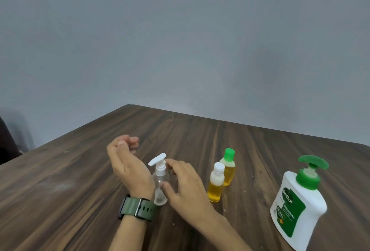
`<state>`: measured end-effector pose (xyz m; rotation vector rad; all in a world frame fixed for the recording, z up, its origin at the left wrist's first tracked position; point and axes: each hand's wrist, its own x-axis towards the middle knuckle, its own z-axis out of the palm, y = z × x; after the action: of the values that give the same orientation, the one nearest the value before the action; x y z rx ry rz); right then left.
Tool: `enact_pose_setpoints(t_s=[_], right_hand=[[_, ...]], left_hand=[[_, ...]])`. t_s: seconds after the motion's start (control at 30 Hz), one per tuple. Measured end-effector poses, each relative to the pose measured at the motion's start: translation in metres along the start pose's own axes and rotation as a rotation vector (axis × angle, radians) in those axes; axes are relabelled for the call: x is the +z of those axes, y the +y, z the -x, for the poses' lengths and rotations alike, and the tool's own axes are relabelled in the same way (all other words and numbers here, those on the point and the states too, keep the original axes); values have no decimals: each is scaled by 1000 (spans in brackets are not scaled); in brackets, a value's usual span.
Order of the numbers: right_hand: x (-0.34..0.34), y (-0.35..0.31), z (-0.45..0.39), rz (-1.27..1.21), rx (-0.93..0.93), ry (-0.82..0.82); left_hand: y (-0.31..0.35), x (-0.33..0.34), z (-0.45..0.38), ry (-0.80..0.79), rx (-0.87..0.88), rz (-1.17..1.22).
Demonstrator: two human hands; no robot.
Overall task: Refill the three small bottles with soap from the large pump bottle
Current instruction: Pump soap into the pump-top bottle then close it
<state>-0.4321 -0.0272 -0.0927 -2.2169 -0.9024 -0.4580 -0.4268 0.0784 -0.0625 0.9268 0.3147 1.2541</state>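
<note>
Clear pump bottle [160, 182] lower centre, looks empty. Right hand [184, 182] fingers curled round its body; left hand [128, 162] beside it, loosely curled, holding nothing. Tip: steady base, twist pump collar off straight. Dettol bottle [298, 204] lower right.

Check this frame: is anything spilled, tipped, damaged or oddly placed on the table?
Nothing is spilled or tipped. The clear pump bottle looks empty, standing between the left hand and right hand. The white-capped bottle, green-capped bottle and Dettol pump bottle stand upright.
</note>
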Motion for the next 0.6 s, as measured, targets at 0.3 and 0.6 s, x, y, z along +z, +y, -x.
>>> enact_pose_setpoints(t_s=[0.3,0.6], right_hand=[[0,5,3,-60,108,143],[-54,7,21,-234,191,560]], left_hand=[[-10,5,12,-248,-695,230],[-4,9,71,-814,-439,179]])
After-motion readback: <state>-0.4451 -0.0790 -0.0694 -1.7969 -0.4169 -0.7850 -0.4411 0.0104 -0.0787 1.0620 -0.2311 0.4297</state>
